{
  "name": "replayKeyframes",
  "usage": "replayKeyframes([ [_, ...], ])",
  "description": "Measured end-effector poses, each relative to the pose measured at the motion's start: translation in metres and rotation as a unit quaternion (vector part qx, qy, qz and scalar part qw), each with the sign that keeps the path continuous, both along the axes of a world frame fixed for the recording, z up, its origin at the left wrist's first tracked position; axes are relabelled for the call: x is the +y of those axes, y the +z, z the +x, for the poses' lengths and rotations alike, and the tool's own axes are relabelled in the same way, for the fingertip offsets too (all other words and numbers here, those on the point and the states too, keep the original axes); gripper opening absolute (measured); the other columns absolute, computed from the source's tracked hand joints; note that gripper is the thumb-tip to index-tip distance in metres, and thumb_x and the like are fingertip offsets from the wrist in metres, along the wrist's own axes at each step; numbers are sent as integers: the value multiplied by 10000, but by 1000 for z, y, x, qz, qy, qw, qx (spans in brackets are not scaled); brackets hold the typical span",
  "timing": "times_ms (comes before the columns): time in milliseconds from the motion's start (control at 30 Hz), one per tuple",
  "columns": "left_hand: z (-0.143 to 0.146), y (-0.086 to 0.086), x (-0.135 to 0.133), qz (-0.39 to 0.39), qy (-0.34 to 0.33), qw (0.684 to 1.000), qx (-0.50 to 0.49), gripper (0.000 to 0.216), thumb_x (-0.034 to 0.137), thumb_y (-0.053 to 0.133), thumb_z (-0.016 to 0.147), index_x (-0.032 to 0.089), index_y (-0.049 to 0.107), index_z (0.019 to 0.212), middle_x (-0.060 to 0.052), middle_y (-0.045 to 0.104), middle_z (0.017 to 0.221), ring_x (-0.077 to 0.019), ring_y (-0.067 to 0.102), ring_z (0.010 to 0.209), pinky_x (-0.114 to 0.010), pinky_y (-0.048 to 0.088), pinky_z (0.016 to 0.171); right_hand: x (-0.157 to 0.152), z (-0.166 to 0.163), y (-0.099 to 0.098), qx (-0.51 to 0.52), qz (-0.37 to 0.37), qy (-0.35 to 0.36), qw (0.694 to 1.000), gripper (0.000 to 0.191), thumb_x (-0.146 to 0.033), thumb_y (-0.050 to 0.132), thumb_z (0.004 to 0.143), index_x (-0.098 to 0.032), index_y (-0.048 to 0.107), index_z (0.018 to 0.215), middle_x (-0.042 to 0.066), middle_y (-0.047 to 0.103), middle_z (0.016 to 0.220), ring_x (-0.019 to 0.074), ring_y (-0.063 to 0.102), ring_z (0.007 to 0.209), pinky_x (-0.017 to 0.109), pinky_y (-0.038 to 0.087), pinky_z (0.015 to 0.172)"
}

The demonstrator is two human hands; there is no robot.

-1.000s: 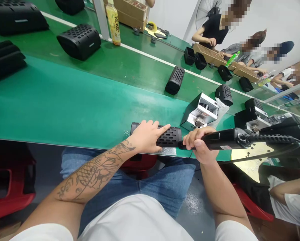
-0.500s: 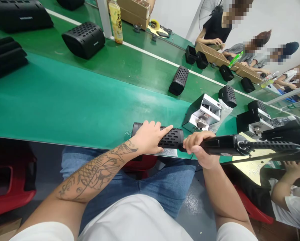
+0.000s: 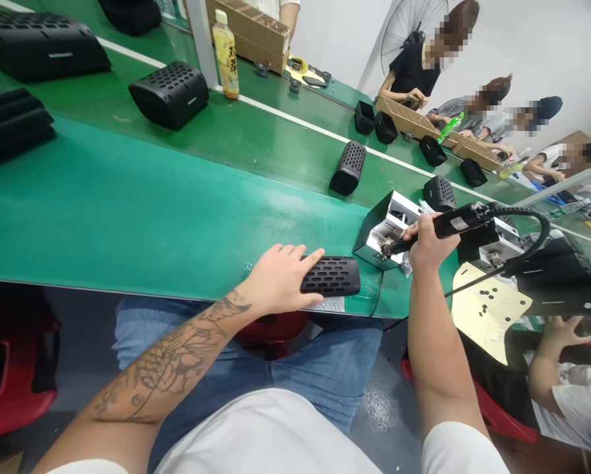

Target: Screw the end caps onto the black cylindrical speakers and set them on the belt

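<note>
My left hand (image 3: 280, 280) lies across a black perforated speaker housing (image 3: 337, 276) near the table's front edge, its fingers over the far side and its thumb along the near side. The housing's left part is hidden beneath it. In my right hand (image 3: 431, 245) is a black electric screwdriver (image 3: 457, 224) with a cable at its back end. The screwdriver's tip is at the metal front of a silver and black screw feeder (image 3: 374, 240); I cannot tell whether it touches a screw.
More black speaker housings (image 3: 170, 95) stand along the green table (image 3: 142, 197). A yellow sheet (image 3: 488, 309) with dark dots lies right, near a second feeder (image 3: 497, 247). A drink bottle (image 3: 226, 56) stands by a post. Several people sit across the table; another person's hand (image 3: 565, 332) is at right.
My right hand has lifted the screwdriver off the housing's right end and moved it up and right to the feeder. My left hand stays on the housing.
</note>
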State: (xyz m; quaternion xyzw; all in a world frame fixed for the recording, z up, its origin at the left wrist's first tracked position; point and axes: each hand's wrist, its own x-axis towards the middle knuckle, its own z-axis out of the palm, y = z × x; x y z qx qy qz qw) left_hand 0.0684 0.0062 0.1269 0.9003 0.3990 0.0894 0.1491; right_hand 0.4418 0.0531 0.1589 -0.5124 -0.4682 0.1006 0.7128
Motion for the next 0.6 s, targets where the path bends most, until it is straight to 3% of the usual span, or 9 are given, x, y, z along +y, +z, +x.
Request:
replayKeyframes([
  [100,-46,-24,10,-45,15,991,-123,990,784,792,1125,302,566,1960,-178,726,1863,-452,770,1626,-570,616,1392,-11,-2,-3,3,14,38,999,532,-650,1077,926,-315,664,895,-112,627,606,146,602,486,351,600,551],
  [167,-71,-49,13,-89,10,972,-219,1085,806,802,1114,294,471,2011,-190,632,1964,-468,693,1749,-597,600,1455,-22,-11,5,12,32,54,998,538,-656,1100,916,-309,690,897,-102,640,616,145,610,488,348,608,545],
  [333,-84,-106,0,-127,8,934,-332,1486,734,1062,936,279,227,2078,-287,452,2058,-512,553,1882,-696,502,1540,-64,-64,38,60,78,129,987,614,-759,1089,902,-298,685,944,-126,587,607,139,550,415,333,596,478],
  [433,-74,-119,-10,-117,27,930,-346,1508,581,1107,921,308,181,2079,-282,483,2029,-490,571,1872,-705,505,1535,-93,-110,46,52,72,242,966,578,-809,1040,949,-328,726,1016,-132,584,607,143,519,371,332,582,448],
  [600,-66,-116,-14,-103,32,930,-351,1374,458,1108,908,303,315,2019,-254,533,1981,-477,568,1864,-696,468,1562,-111,-166,42,27,49,376,925,514,-752,1037,995,-317,763,966,-102,661,594,128,552,369,306,614,471],
])
